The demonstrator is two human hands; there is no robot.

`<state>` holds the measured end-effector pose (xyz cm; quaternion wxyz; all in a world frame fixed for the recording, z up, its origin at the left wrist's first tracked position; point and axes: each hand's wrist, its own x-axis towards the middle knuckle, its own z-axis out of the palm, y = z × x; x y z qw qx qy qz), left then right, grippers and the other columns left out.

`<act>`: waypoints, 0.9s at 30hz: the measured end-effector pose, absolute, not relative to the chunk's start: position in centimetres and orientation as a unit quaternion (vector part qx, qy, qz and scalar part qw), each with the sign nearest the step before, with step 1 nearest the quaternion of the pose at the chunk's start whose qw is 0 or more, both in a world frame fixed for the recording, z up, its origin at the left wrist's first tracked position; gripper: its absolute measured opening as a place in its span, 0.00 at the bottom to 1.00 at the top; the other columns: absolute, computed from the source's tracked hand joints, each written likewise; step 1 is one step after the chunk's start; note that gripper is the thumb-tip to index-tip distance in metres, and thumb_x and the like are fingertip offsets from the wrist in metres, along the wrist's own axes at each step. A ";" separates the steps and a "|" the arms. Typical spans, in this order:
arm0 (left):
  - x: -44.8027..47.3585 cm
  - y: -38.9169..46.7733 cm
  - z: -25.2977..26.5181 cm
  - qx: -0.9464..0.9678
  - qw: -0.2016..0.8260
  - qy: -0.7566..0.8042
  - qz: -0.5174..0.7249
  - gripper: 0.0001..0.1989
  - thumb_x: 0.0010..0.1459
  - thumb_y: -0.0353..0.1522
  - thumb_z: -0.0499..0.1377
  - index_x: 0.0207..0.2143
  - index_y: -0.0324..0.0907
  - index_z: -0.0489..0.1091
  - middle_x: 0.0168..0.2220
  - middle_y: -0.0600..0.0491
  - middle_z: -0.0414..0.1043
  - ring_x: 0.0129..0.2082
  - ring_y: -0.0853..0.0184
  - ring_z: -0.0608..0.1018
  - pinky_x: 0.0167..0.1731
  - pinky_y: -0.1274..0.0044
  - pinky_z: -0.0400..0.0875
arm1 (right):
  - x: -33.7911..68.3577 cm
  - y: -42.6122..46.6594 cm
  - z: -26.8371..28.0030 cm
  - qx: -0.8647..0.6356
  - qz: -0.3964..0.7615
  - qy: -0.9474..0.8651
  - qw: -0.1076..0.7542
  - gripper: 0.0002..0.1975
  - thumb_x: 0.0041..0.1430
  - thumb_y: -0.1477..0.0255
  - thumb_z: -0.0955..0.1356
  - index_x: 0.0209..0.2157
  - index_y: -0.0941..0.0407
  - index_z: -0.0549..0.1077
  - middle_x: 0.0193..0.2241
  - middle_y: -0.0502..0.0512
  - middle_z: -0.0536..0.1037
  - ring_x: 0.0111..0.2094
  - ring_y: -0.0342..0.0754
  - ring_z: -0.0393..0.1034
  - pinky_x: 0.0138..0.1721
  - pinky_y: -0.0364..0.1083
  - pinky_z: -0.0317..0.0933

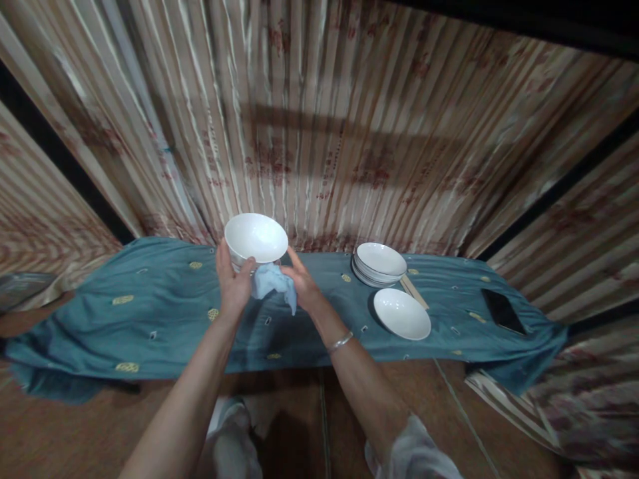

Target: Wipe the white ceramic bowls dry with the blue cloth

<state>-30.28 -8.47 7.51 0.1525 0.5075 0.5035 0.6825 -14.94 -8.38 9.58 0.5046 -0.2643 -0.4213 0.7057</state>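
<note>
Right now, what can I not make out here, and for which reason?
All in the head view:
Held bowl: underside turned away, partly covered by left hand and blue cloth.
Right hand: some fingertips hidden by bowl and cloth.
Dish stack: lower dishes' insides covered by the top one.
Grey item: cut off by the left edge.
Curtain: small print too blurred to read.

We see a slim, shiny silver bangle [341, 342] around the bare right forearm [367, 389], near the right hand [302, 281]. A loose, wrinkled, pale sleeve [418, 454] covers that arm higher up. Below, we make out blurred, pale legwear [234, 456]. The left forearm [187, 392] shows bare.
</note>
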 end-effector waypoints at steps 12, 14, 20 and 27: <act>-19.6 -17.5 5.1 0.282 0.505 0.429 0.694 0.45 0.49 0.33 0.64 0.66 0.52 0.47 0.56 0.50 0.70 0.58 0.59 0.70 0.57 0.65 0.64 | -5.6 -18.2 4.2 -0.374 0.680 -0.309 0.549 0.38 0.42 0.74 0.72 0.58 0.49 0.66 0.39 0.47 0.81 0.35 0.45 0.74 0.35 0.42 0.66; -19.8 -17.7 3.7 0.243 0.548 0.438 0.670 0.44 0.47 0.33 0.65 0.65 0.53 0.49 0.52 0.50 0.73 0.54 0.57 0.73 0.52 0.61 0.70 | -4.5 -18.7 3.1 -0.388 0.690 -0.305 0.530 0.36 0.42 0.73 0.72 0.57 0.50 0.67 0.34 0.47 0.81 0.30 0.43 0.73 0.34 0.42 0.64; -21.0 -18.7 2.0 0.223 0.601 0.468 0.608 0.43 0.44 0.32 0.66 0.63 0.53 0.55 0.48 0.51 0.74 0.48 0.57 0.76 0.44 0.60 0.76 | -0.8 -19.0 3.3 -0.448 0.655 -0.386 0.470 0.15 0.44 0.65 0.73 0.36 0.55 0.80 0.30 0.52 0.80 0.29 0.45 0.72 0.32 0.42 0.62; -20.6 -19.5 2.0 0.292 0.624 0.482 0.541 0.44 0.43 0.34 0.66 0.63 0.50 0.55 0.50 0.49 0.73 0.47 0.56 0.76 0.41 0.65 0.77 | 0.3 -16.3 4.2 -0.470 0.589 -0.461 0.468 0.18 0.50 0.60 0.70 0.40 0.56 0.78 0.37 0.56 0.80 0.36 0.50 0.73 0.39 0.47 0.65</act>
